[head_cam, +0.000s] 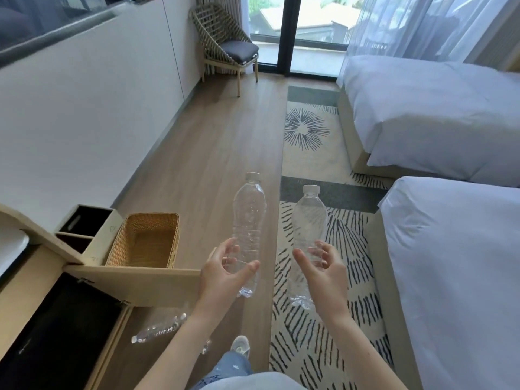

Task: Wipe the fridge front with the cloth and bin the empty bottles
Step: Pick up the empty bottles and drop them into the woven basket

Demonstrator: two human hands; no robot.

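Observation:
I hold two clear empty plastic bottles with white caps, upright, above the floor. My left hand (pixel 225 270) grips the lower part of the left bottle (pixel 249 218). My right hand (pixel 323 270) grips the lower part of the right bottle (pixel 309 218). A third clear bottle (pixel 159 329) lies on its side on the wooden floor near my feet. To the left stands a woven wicker basket (pixel 174 237), and beside it a two-compartment bin (pixel 104 235) with dark openings. The black fridge front (pixel 56 333) sits in the cabinet at lower left. No cloth is visible.
An open wooden cabinet door (pixel 135 285) juts out just left of my left hand. Two white beds (pixel 450 249) fill the right side. A patterned rug (pixel 323 319) lies under my right arm. A wicker chair (pixel 225 43) stands by the far glass door.

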